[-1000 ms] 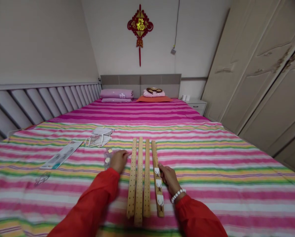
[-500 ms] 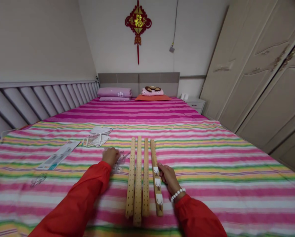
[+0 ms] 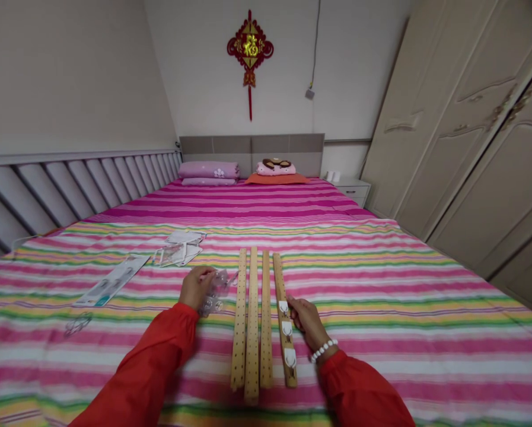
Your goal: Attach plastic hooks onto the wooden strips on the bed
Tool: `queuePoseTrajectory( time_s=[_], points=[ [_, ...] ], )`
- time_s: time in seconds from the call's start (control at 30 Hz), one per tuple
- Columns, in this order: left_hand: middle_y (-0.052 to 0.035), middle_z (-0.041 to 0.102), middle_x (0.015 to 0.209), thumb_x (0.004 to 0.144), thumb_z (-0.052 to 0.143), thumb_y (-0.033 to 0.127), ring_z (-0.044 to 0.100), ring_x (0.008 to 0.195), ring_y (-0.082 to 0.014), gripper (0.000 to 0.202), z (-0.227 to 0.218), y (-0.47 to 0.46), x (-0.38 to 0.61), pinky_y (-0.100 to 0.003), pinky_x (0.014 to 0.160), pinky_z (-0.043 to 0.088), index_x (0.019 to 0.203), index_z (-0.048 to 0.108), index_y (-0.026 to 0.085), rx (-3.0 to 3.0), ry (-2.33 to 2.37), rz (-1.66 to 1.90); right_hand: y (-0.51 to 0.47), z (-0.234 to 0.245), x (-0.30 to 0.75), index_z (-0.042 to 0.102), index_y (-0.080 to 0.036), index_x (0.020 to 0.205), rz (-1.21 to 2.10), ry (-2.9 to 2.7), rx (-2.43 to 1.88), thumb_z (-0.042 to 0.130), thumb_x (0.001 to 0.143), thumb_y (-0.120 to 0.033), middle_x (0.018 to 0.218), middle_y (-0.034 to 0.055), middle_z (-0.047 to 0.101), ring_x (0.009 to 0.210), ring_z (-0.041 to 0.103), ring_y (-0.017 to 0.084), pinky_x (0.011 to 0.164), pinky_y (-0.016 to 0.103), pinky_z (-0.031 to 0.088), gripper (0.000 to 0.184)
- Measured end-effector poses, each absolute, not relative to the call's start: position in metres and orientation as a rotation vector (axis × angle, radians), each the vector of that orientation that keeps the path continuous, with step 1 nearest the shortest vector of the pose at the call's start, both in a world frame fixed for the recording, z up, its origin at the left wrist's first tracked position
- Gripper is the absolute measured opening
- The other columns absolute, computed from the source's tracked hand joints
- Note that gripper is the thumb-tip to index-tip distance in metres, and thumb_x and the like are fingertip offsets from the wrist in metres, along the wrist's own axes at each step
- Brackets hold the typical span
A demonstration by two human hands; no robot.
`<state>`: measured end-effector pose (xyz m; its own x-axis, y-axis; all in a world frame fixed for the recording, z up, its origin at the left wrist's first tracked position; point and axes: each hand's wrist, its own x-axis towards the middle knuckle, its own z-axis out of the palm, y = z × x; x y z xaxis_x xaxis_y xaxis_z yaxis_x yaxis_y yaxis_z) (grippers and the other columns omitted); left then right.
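My left hand (image 3: 197, 286) is closed on a clear plastic sheet (image 3: 220, 287) carrying several round clear pieces with metal parts. Left of the middle, it sits beside several long wooden strips (image 3: 252, 320) with rows of small holes, lying side by side on the bed. My right hand (image 3: 306, 320), wearing a white bead bracelet (image 3: 324, 351), has its fingertips pinched at the right edge of the rightmost wooden strip (image 3: 279, 279). That strip bears white hooks (image 3: 286, 328) in a row, and the fingers touch it near the farthest one.
To the left lie a packaging card (image 3: 112, 281), some small metal rings or hooks (image 3: 77, 323) and a pile of opened packets (image 3: 181, 248). A striped bedspread (image 3: 403, 284) covers the bed. A railing (image 3: 83, 184) borders the left side; a wardrobe (image 3: 465, 142) stands right.
The clear plastic sheet shows more fully beside my left hand, which has tilted it slightly. My right hand stays at the rightmost strip. The whole view has shifted a little.
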<state>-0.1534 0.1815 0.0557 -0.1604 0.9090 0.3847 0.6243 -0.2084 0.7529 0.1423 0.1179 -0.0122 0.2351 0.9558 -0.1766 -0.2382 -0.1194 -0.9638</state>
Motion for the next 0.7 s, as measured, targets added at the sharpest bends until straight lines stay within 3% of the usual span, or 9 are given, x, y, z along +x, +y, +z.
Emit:
queuePoseTrajectory(
  time_s=[0.2,0.47,0.57,0.7],
  points=[
    [-0.0025,0.065,0.073,0.077,0.045,0.031,0.059,0.071,-0.0183,0.018,0.063,0.172,-0.146,-0.028,0.067,0.043,0.076,0.058,0.02,2.032,1.887,1.059,0.118,-0.014,0.144,0.047,-0.019,0.048,1.221,-0.806,-1.267,0.069,0.063,-0.05,0.032,-0.0079,0.041,0.028,0.027,0.004,0.033,0.021,0.013,0.041],
    [0.004,0.056,0.05,0.069,0.06,0.027,0.06,0.053,-0.0141,0.015,0.068,0.169,-0.143,-0.021,0.049,0.042,0.062,0.051,0.019,1.285,1.612,1.267,0.12,-0.017,0.145,0.047,-0.019,0.048,1.219,-0.832,-1.267,0.068,0.062,-0.051,0.033,-0.0082,0.041,0.028,0.026,0.004,0.033,0.021,0.014,0.04],
    [0.0015,0.06,0.049,0.071,0.063,0.019,0.059,0.047,-0.0109,0.015,0.077,0.163,-0.137,-0.017,0.043,0.04,0.061,0.052,0.016,0.976,1.461,1.263,0.119,-0.015,0.146,0.046,-0.02,0.048,1.244,-0.849,-1.275,0.065,0.064,-0.049,0.034,-0.0082,0.041,0.028,0.026,0.004,0.033,0.02,0.013,0.038],
    [-0.0036,0.067,0.058,0.075,0.062,0.007,0.064,0.052,-0.0103,0.012,0.084,0.153,-0.132,-0.015,0.048,0.048,0.066,0.056,0.013,0.675,1.298,1.28,0.122,-0.008,0.148,0.045,-0.021,0.047,1.225,-0.94,-1.322,0.061,0.065,-0.044,0.034,-0.008,0.04,0.029,0.026,0.005,0.033,0.02,0.015,0.033]
  ],
)
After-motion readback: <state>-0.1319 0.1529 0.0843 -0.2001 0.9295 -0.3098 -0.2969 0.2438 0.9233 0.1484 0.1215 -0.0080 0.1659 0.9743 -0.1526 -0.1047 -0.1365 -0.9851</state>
